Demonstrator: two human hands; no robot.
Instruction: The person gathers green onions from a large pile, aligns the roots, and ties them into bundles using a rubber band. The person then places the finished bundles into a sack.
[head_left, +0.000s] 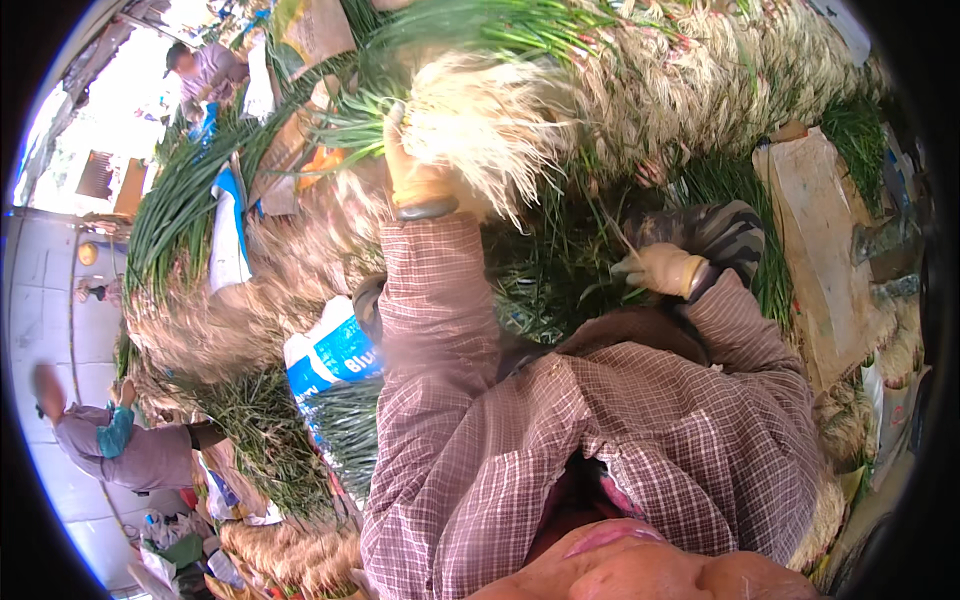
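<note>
My left hand (416, 169), in a pale glove, is shut on a bunch of green onions (480, 124). The bunch lies sideways: pale roots fan out to the right and green leaves point left, blurred at the edge. Lower right, my right hand (664, 270), gloved too, is beside my knee in camouflage trousers (720, 232). A thin pale stalk (619, 229) reaches its fingertips; whether they grip it I cannot tell. Between my arms, loose green leaves (555, 262) cover the ground.
Ahead runs a long pile of green onions (697, 82), roots towards me. Another root pile (300, 240) lies left, near a blue-and-white printed sack (337, 352). A flattened brown sack (814, 247) is at right. Two people, one upper left (210, 71), another lower left (127, 442), are nearby.
</note>
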